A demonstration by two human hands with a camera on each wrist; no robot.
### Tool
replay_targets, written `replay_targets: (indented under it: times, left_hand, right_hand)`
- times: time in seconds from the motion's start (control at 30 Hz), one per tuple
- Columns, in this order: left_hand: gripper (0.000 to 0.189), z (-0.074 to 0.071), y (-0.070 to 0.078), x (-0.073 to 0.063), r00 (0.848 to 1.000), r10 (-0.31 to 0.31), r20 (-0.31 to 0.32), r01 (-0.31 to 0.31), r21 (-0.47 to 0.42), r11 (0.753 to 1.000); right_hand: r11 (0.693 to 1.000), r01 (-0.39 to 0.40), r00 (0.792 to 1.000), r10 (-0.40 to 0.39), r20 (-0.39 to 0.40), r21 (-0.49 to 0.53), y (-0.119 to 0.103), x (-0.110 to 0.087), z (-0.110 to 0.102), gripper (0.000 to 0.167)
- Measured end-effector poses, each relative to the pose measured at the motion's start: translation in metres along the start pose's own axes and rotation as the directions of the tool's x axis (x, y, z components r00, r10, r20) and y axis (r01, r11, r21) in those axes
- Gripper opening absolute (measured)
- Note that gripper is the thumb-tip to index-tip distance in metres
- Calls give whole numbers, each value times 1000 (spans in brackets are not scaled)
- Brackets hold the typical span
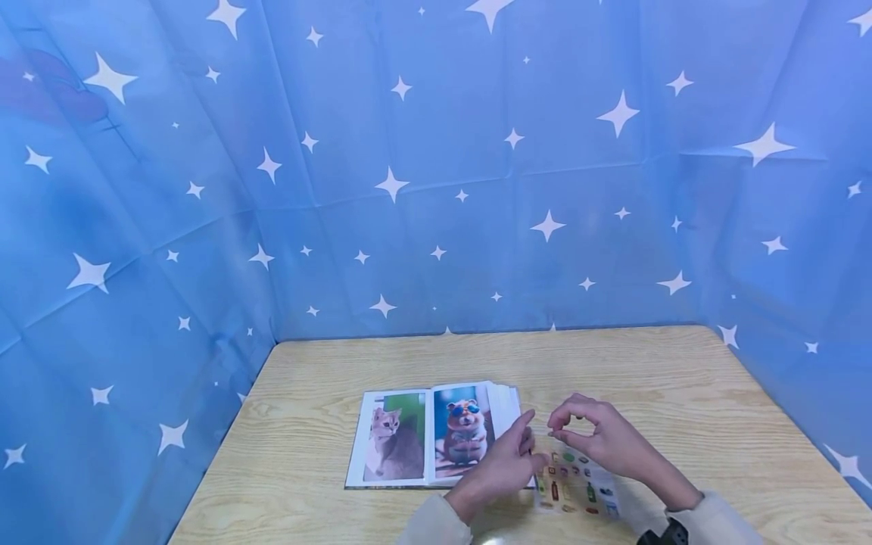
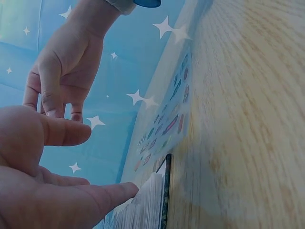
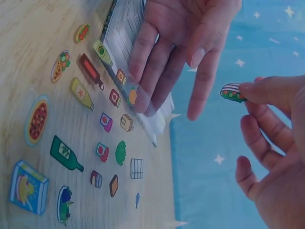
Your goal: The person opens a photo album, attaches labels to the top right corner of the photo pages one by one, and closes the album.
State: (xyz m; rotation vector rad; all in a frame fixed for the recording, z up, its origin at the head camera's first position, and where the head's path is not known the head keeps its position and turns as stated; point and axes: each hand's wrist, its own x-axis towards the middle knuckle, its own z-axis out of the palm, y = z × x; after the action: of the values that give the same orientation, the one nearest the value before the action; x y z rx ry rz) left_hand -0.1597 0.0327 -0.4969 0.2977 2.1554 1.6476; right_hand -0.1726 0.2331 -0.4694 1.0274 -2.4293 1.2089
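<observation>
Green-and-striped sticker, white-starred blue backdrop

Booth-like nook with walls of hanging cloth
Blue cloth printed with white four-pointed stars fills the top of the frame and runs down both sides, its creases marking it as fabric; a pinkish patch shows at upper left. At lower centre it borders a round-cornered, wood-grained counter. Whether this stands in a home or a studio cannot be told.
</observation>
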Motion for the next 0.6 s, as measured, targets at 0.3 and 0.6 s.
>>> replay_targets:
  times: [0.3, 0.6]
  left_hand:
    - [71, -5, 4, 0, 1000, 26, -10, -26, -15, 1000]
    - [48, -21, 9, -4, 993, 81, -87, -84, -24, 996]
  right_hand:
    - [1000, -18, 1000, 18, 16, 19, 1, 1, 0, 26]
    - [998, -49, 998, 48, 26, 30, 3, 1, 1, 21]
